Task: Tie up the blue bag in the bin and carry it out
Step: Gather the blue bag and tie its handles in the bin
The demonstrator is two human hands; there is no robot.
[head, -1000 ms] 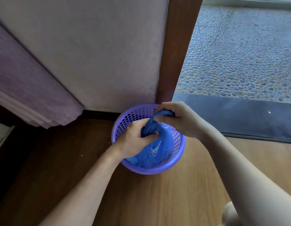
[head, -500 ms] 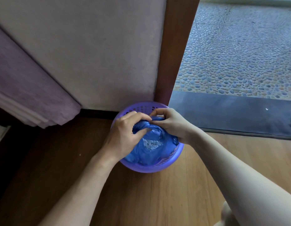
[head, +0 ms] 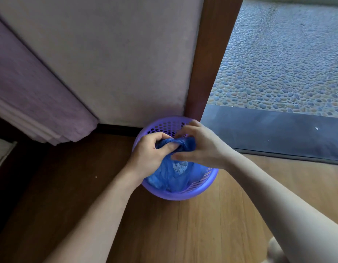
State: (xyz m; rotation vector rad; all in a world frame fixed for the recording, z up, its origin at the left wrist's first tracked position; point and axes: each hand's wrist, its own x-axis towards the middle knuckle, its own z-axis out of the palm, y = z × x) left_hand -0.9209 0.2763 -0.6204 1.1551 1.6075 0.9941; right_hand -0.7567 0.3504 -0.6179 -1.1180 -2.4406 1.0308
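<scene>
A blue plastic bag (head: 165, 177) sits inside a round purple perforated bin (head: 183, 195) on the wooden floor, against the wall. The bag's top is gathered into a twisted bunch above the bin. My left hand (head: 148, 155) grips the bunch from the left, fingers curled around the plastic. My right hand (head: 199, 148) holds the other side of the bunch from the right, thumb and fingers pinching the plastic. Something pale shows through the bag's thin film in the middle.
A brown door post (head: 209, 59) rises right behind the bin. To its right a dark threshold strip (head: 268, 131) leads onto pebble-patterned paving (head: 287, 63). A purple curtain (head: 31, 95) hangs at the left over the pale wall (head: 117, 54).
Both hands have shifted around the bag's gathered top: the right hand came down from over the bunch to its right side, and the left hand moved up to grip it.
</scene>
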